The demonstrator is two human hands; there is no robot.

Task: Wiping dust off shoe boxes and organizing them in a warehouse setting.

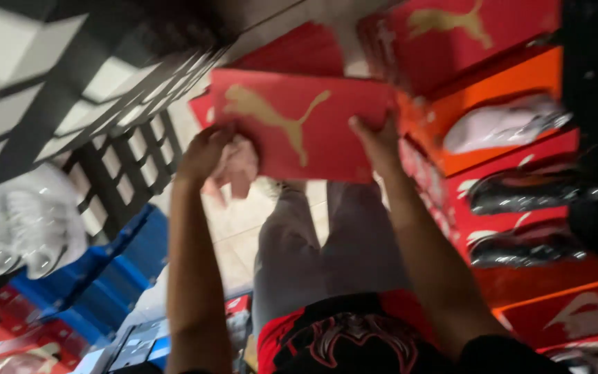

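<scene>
Red shoebox lid [299,125], flat, gold animal emblem on top, is held up in front of the person at mid-frame, above the grey-trousered legs [327,242]. Frame is motion-blurred; fine detail is not readable.

Left hand [205,149] grips the lid's left edge, fingers curled over it. A wad of pale pink tissue paper [238,166] sits just beside this hand, under the lid's lower left corner; whether the hand also pinches it cannot be told.

Right hand [376,142] clasps the lid's right edge, thumb on top.

To the right, a stack of red and orange shoeboxes [513,208] rises close beside the lid. A white shoe [503,125] lies on the orange box; two dark shoes [531,190] lie on red boxes lower down.

To the left: white shoes [25,228] and blue boxes [119,277], well apart from the lid. Floor is pale tile [237,221].
</scene>
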